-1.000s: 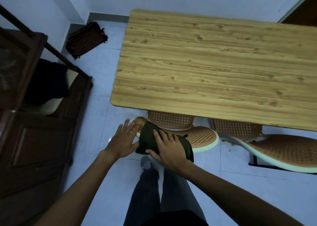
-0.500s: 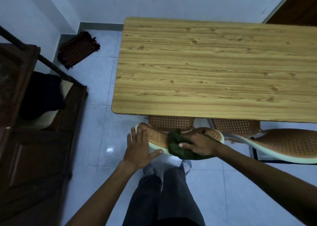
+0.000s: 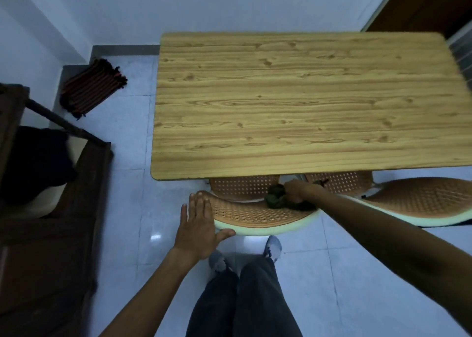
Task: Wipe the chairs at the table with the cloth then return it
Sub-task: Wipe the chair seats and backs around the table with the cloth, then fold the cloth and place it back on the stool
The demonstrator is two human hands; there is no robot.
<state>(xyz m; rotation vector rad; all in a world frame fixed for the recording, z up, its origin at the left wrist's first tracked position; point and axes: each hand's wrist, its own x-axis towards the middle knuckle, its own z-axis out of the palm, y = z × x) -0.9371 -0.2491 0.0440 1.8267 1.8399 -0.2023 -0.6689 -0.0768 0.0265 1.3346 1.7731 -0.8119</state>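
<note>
The rectangular wooden worktop (image 3: 301, 101) is pale yellow-tan, streaked with darker brown grain lines and small knots. The perforated plastic chair (image 3: 255, 212) under its near edge is orange-brown with a regular grid of small holes and a pale mint-green rim; the second perforated chair (image 3: 421, 201) beside it has the same colours. The bunched cloth (image 3: 277, 197) on the first chair is dark green. The fringed floor mat (image 3: 93, 87) is black with thin red-orange stripes. The glossy floor tiles (image 3: 122, 183) are pale blue-white. The wooden furniture (image 3: 48, 247) at left is dark brown.
</note>
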